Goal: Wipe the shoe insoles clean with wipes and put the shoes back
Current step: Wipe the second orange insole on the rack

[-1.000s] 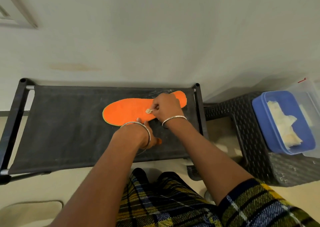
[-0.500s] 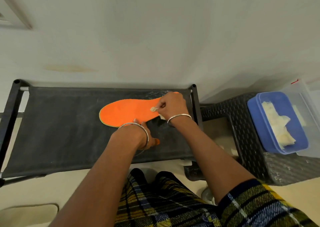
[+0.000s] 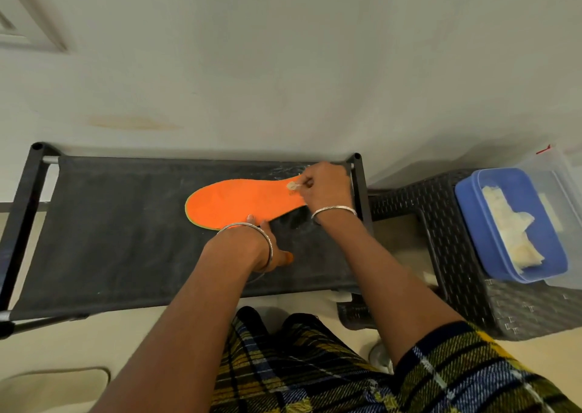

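Observation:
An orange insole (image 3: 239, 204) lies flat on the black fabric shelf of a rack (image 3: 119, 233), toe end pointing left. My right hand (image 3: 324, 189) covers its heel end at the right and grips a small crumpled wipe (image 3: 293, 186) against the insole. My left hand (image 3: 264, 248) rests at the insole's near edge with fingertips on it; the wrist hides most of the hand. Both wrists wear silver bangles. No shoes are in view.
A dark woven stool (image 3: 441, 255) stands right of the rack. On it sits a blue container (image 3: 491, 223) holding pale wipes, with a clear box (image 3: 560, 192) behind it. A pale wall rises beyond the rack. My plaid clothing fills the bottom.
My right hand with the wipe has slid rightward along the insole toward its heel end, now covering it. My left hand has stayed at the near edge.

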Demonstrator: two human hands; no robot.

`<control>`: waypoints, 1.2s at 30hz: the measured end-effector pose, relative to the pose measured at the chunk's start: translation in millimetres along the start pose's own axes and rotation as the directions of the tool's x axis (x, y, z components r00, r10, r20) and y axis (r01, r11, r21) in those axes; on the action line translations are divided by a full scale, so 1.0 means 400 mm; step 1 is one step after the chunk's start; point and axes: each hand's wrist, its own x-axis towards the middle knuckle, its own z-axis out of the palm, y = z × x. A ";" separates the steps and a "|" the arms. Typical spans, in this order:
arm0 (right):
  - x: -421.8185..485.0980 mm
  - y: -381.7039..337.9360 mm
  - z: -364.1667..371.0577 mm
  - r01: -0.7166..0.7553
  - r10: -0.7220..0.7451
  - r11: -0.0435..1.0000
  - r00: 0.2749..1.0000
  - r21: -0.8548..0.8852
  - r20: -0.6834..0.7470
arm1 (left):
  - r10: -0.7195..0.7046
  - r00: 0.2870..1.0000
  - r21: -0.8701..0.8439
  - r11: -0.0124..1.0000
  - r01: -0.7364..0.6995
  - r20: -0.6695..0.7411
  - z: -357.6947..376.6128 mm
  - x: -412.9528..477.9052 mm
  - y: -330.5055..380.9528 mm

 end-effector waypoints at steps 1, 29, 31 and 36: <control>-0.005 -0.027 0.015 0.054 -0.055 0.998 0.998 0.026 0.034 | 0.000 1.000 -0.003 1.000 0.000 -0.003 0.000 -0.002 0.005; 0.021 0.077 -0.029 -0.177 0.182 0.983 0.969 0.044 -0.168 | 0.034 0.999 -0.012 0.999 -0.034 0.032 -0.004 -0.016 -0.004; 0.018 0.057 -0.025 -0.165 0.167 0.986 0.974 0.026 -0.151 | 0.033 0.999 -0.010 0.999 -0.032 0.028 -0.004 -0.015 -0.004; -0.011 -0.057 0.034 0.139 -0.136 0.990 0.986 -0.024 0.101 | 0.027 1.000 -0.036 0.999 -0.028 -0.005 -0.004 -0.010 -0.003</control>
